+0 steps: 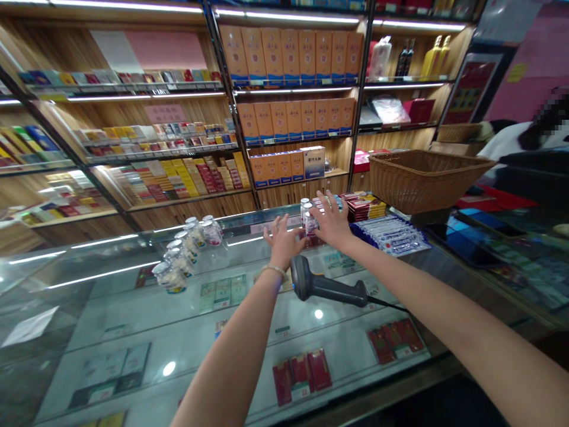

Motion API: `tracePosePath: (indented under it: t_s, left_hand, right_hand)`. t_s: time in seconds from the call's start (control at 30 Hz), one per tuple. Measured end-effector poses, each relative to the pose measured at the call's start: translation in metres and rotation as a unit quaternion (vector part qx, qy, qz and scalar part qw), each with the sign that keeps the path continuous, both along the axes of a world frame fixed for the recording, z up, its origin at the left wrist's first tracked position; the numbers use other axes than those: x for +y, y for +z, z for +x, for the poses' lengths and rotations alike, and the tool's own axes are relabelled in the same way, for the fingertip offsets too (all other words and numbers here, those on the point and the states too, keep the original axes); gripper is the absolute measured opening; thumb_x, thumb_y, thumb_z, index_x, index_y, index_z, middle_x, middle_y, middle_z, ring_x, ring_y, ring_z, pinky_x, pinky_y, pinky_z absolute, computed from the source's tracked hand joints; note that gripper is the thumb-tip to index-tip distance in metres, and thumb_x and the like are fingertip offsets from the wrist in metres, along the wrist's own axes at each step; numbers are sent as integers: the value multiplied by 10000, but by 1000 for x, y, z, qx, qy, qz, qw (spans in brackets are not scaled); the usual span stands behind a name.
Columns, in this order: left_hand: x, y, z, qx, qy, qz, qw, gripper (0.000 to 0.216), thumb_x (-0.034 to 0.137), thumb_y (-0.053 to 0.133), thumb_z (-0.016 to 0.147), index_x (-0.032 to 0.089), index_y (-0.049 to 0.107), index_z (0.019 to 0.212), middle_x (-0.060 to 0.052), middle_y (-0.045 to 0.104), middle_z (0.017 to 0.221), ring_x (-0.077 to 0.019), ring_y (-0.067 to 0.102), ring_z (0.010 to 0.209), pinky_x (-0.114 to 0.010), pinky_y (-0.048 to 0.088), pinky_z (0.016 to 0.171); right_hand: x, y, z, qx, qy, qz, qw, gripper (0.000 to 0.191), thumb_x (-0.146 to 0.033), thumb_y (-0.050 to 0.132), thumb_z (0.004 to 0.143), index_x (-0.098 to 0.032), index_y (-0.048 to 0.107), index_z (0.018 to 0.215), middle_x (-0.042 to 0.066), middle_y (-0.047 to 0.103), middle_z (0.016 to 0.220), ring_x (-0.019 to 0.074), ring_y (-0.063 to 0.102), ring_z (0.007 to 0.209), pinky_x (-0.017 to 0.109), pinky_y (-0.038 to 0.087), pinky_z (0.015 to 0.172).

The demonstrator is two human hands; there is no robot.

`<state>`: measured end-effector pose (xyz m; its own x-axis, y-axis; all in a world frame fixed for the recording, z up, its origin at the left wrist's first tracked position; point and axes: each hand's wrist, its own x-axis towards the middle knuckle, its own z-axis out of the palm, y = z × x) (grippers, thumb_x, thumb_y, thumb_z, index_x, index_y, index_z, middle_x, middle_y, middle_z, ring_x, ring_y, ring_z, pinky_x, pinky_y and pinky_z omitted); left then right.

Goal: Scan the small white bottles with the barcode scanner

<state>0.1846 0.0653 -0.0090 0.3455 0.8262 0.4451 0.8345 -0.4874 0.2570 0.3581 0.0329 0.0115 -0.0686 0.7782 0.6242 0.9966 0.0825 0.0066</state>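
Observation:
My left hand hovers over the glass counter with its fingers apart and nothing in it. Beside it, my right hand has its fingers spread next to a few small white-capped bottles. Its thumb side overlaps the nearest bottle; whether it touches is unclear. A dark barcode scanner lies on the glass just below both hands, its cable running right. Further left stands a group of white-capped bottles with pale contents.
Blue-and-white sticks and stacked red packets lie right of my hands. A wicker basket stands behind them. Packs show beneath the glass counter. Shelves of orange boxes line the back. Part of a person shows far right.

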Motion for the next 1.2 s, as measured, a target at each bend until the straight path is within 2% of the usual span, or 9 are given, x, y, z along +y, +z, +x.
tracePosePath:
  t_s: [0.17, 0.3, 0.4, 0.53, 0.7, 0.83, 1.0, 1.2]
  left_hand:
    - [-1, 0, 1, 3, -6, 4, 1000, 239, 432, 714, 862, 369, 807, 1073, -62, 412, 1642, -383, 258, 1543, -714, 105, 1204]
    - [-4, 0, 1, 3, -16, 31, 999, 179, 434, 720, 858, 365, 817, 992, -51, 440, 1625, -363, 263, 1542, -710, 90, 1204]
    - [-6, 2, 1, 21, -26, 35, 999, 192, 437, 717, 860, 368, 817, 1009, -48, 429, 1633, -369, 259, 1542, -710, 74, 1204]
    - [-5, 1, 2, 44, -20, 22, 999, 257, 470, 711, 861, 385, 805, 1085, -61, 389, 1656, -384, 234, 1550, -716, 67, 1201]
    - [-1, -4, 3, 55, -25, 14, 998, 286, 480, 686, 876, 416, 783, 1137, -42, 352, 1675, -389, 216, 1556, -723, 80, 1198]
    - [1, -7, 3, 55, -29, 17, 998, 299, 498, 669, 882, 427, 775, 1153, -44, 342, 1679, -387, 216, 1556, -719, 82, 1199]
    - [-1, -5, 3, 55, -28, 11, 998, 303, 454, 675, 877, 434, 766, 1166, -40, 354, 1673, -388, 217, 1556, -727, 96, 1195]
    - [-3, -1, 5, 58, -22, 1, 998, 347, 382, 656, 877, 441, 747, 1207, -37, 356, 1673, -390, 232, 1551, -723, 107, 1194]
  right_hand:
    - [-4, 7, 6, 13, 13, -28, 999, 418, -432, 679, 875, -257, 697, 1254, 137, 299, 1687, 383, 200, 1550, 659, 135, 1192]
    - [-3, 18, 14, 36, 13, -61, 997, 369, -473, 497, 988, -313, 756, 1197, 68, 330, 1683, 352, 201, 1555, 671, 132, 1199]
    - [3, 29, 20, 72, 7, -112, 991, 540, -523, 290, 1051, -346, 795, 1129, 15, 336, 1683, 342, 194, 1564, 685, 117, 1211]
    - [15, 39, 30, 106, 29, -156, 982, 750, -621, 109, 1039, -359, 808, 1114, -17, 337, 1682, 355, 156, 1578, 696, 49, 1227]
    - [28, 36, 43, 88, 39, -144, 985, 761, -683, 82, 1013, -410, 766, 1206, -67, 330, 1681, 349, 96, 1593, 685, -8, 1245]
    - [33, 29, 49, 92, 57, -131, 986, 729, -689, 113, 1014, -396, 714, 1304, -45, 316, 1689, 343, 44, 1600, 688, -22, 1246]
    - [36, 29, 48, 86, 48, -144, 985, 715, -683, 102, 1018, -440, 724, 1270, -92, 316, 1684, 335, 42, 1601, 688, 7, 1253]
    - [39, 30, 48, 72, 24, -137, 988, 665, -704, 136, 1011, -486, 711, 1265, -113, 284, 1693, 356, 115, 1589, 700, 39, 1246]
